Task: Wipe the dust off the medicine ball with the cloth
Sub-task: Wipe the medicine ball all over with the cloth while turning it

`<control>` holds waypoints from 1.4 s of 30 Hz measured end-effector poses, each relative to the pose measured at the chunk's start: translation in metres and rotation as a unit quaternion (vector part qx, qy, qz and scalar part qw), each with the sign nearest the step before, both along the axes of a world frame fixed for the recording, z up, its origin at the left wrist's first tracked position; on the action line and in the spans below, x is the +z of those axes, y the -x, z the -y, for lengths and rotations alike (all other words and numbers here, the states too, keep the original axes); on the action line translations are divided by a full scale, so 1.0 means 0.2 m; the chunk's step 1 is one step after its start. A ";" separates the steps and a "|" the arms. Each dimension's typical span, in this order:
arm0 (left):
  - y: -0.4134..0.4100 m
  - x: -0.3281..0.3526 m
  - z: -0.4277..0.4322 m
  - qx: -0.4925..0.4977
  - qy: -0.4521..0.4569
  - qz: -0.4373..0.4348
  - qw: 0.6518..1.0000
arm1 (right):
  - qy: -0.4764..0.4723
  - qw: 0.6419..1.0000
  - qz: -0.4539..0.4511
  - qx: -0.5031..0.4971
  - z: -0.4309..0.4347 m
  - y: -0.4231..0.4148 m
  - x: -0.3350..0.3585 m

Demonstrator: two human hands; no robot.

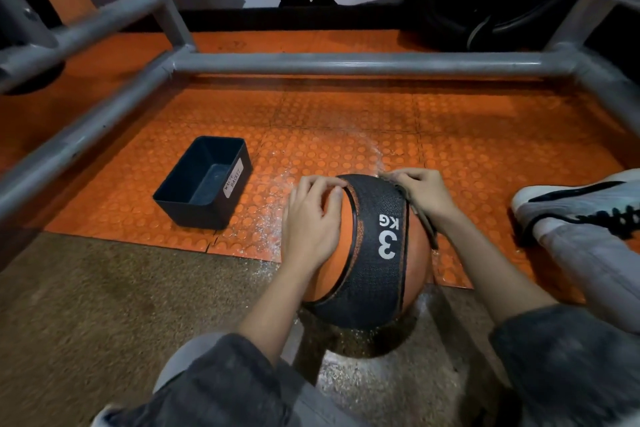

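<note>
Orange medicine ball [360,253] at mat edge [242,251], hands: left [311,222] flat, right [420,192] pinching cloth [420,218].

We saw an orange ball [356,253] with a black textured band and white "3 KG", orange studded floor mats [346,121], a black bin [204,184], grey metal bars [346,63], and a white-and-black shoe [575,204].

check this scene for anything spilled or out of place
White powdery dust is scattered on the orange floor tiles around the medicine ball, and more lies on the concrete below it. The waste basket stands upright and looks empty.
</note>
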State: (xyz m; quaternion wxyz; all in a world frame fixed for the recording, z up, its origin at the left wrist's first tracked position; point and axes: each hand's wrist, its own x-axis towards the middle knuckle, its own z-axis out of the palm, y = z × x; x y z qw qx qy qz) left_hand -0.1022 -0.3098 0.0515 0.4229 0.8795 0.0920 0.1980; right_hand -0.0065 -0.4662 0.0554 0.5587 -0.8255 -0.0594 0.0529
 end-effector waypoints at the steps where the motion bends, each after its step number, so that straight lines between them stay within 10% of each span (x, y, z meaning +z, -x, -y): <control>1: -0.01 0.01 0.00 0.007 0.001 -0.028 1.000 | 0.002 1.000 -0.003 -0.022 -0.02 -0.01 0.00; 11: -0.16 0.06 -0.14 0.018 0.065 -0.126 0.990 | 0.208 0.882 0.405 -0.122 -0.30 0.66 -0.15; 20: -0.12 0.05 -0.05 0.062 0.022 -0.087 0.994 | 0.221 0.974 0.050 -0.006 -0.31 -0.05 0.18; 29: -0.17 0.09 0.02 0.052 0.008 -0.115 0.992 | 0.225 0.879 0.393 -0.148 -0.25 0.61 -0.11; 37: -0.12 0.08 0.08 0.035 -0.039 -0.089 0.995 | 0.158 0.985 0.050 -0.037 -0.16 -0.05 0.10; 42: -0.13 0.09 0.07 0.058 -0.016 -0.106 0.993 | 0.197 0.947 0.209 -0.146 -0.17 0.30 0.03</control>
